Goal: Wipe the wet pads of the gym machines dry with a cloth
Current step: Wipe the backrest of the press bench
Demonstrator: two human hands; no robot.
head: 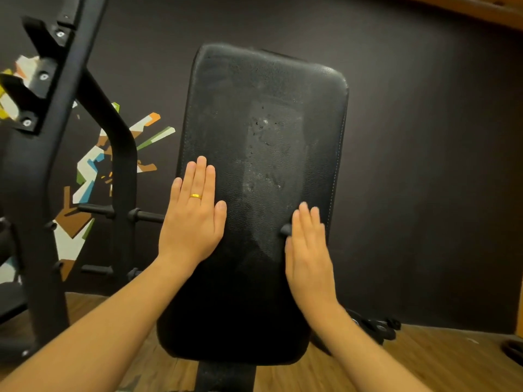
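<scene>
Black grained pad (263, 165) fills the middle, droplets and a paler streak down its centre; left hand (195, 219) lies flat on the pad's left edge, fingers straight and together, gold ring (195, 196) showing; right hand (307, 244), slightly blurred, rests flat low on the right side, fingers straight; a dark lump (285, 229) sits by its thumb, can't tell what; both forearms reach up from below; black machine frame (121, 165) stands left.

Here come 2 bare forearms (113, 321), rising from 7 and 5 o'clock. The left hand (195, 222) wears 1 slim, shiny gold ring (195, 196) on 1 of its middle fingers; nails are short. The right hand (308, 250) looks blurred, soft-edged at 12 o'clock.
</scene>
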